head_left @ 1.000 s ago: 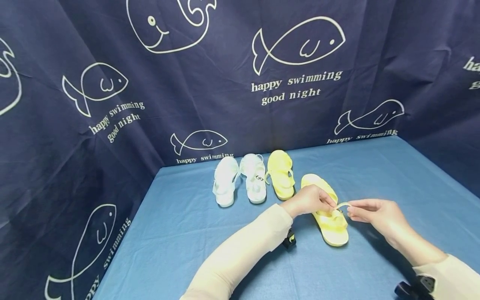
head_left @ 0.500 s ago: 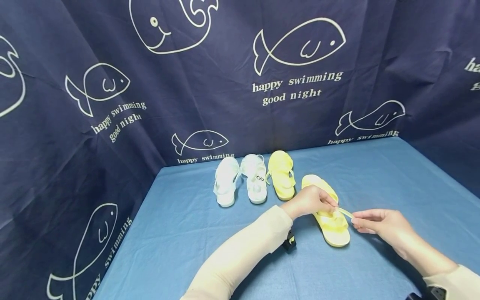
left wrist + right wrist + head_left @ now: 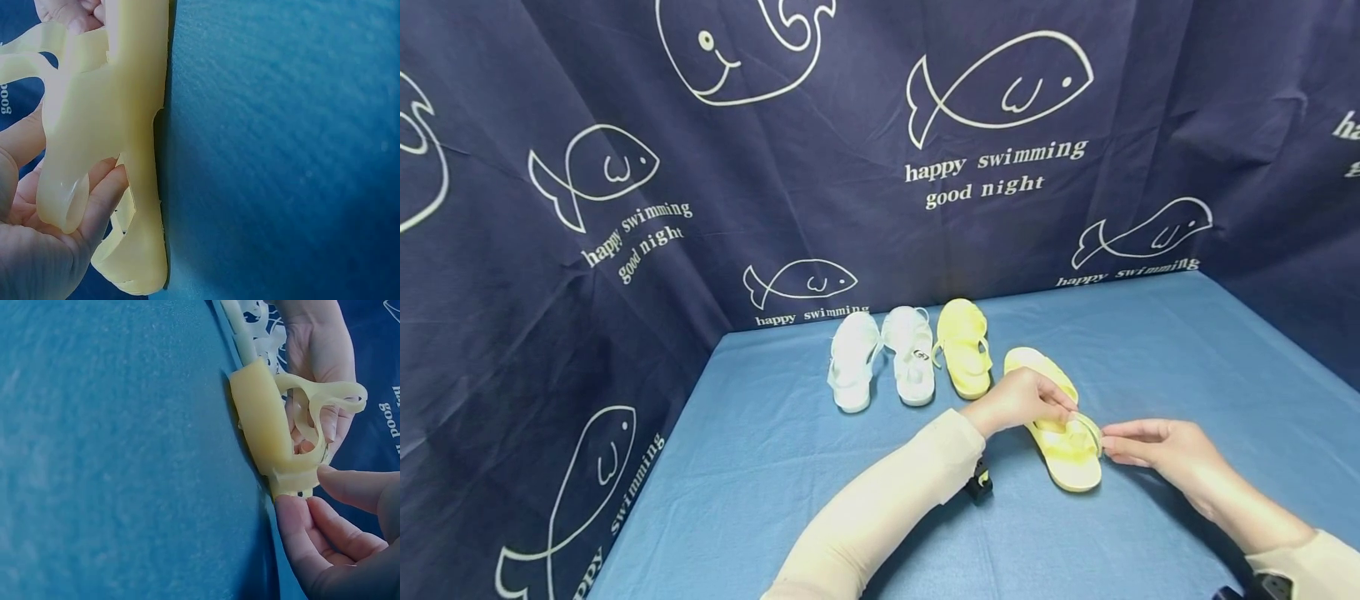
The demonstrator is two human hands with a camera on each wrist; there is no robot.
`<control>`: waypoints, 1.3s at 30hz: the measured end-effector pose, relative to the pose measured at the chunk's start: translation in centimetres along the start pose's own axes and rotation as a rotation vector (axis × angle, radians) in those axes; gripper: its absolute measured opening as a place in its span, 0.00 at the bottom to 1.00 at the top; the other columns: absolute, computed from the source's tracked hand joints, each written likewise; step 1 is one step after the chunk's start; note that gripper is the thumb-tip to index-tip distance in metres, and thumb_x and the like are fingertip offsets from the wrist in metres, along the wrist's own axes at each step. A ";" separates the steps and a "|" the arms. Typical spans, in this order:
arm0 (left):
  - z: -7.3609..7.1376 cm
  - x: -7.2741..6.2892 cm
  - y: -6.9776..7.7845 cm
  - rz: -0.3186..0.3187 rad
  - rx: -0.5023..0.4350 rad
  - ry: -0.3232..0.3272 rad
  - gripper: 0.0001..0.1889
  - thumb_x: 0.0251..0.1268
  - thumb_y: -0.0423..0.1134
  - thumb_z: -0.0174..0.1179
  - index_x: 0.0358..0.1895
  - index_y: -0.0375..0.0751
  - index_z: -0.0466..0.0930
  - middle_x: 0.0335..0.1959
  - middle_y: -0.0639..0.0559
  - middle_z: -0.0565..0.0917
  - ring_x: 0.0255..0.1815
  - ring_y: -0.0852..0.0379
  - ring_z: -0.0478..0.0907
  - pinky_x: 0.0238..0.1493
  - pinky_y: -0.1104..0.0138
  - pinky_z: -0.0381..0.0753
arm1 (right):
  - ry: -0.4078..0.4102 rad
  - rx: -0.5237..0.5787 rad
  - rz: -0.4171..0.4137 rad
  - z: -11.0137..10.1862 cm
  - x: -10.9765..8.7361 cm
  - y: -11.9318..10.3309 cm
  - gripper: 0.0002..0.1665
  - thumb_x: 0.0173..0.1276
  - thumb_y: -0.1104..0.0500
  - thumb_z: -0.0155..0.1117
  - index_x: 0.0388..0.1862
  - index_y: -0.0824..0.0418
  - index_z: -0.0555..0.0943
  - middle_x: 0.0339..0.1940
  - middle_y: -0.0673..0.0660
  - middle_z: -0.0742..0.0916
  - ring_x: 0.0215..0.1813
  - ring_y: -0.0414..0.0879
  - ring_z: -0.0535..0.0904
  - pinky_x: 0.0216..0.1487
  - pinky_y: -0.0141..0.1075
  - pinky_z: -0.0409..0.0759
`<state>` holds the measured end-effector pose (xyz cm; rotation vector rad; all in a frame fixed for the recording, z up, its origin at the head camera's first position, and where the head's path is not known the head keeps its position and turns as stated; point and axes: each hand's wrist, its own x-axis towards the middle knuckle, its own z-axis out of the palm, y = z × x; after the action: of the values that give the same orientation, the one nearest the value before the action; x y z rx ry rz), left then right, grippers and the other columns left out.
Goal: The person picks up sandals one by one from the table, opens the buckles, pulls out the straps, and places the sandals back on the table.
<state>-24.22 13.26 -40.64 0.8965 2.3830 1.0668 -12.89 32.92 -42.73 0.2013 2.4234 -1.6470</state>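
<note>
A yellow sandal (image 3: 1071, 467) lies angled on the blue cloth, its toe strap and side openings showing in the left wrist view. My left hand (image 3: 1021, 398) reaches over its middle and grips the upper from the left, the thumb on one side and fingers on the other. At the sandal's right edge, my right hand (image 3: 1165, 446) pinches the end of a thin yellow strap (image 3: 1092, 427) between thumb and fingertips. In the right wrist view that strap (image 3: 294, 482) has small slots beside the fingertips, and the left hand (image 3: 322, 362) shows behind the sandal.
Left of the held sandal stands another yellow sandal (image 3: 964, 350), then two pale mint sandals (image 3: 852, 367), all in a row near the back. Blue cloth (image 3: 737, 467) covers the table. A navy curtain (image 3: 850, 167) with fish drawings hangs behind.
My right hand has come down and slightly right, bringing the strap from an upward arch to a curve along the sandal's right side. My left hand has stayed almost still.
</note>
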 end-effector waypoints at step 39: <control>-0.5 0.5 0.4 0.044 0.130 -0.027 0.08 0.62 0.44 0.66 0.37 0.46 0.90 0.28 0.61 0.88 0.28 0.76 0.75 0.31 0.83 0.73 | 0.138 -0.173 0.017 2.2 1.7 -2.1 0.38 0.63 0.35 0.63 0.58 0.64 0.80 0.59 0.64 0.82 0.64 0.60 0.70 0.52 0.42 0.74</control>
<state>-24.74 13.56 -40.08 1.0052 2.4434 0.9181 -14.83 30.14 -42.04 0.3168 2.6416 -1.4506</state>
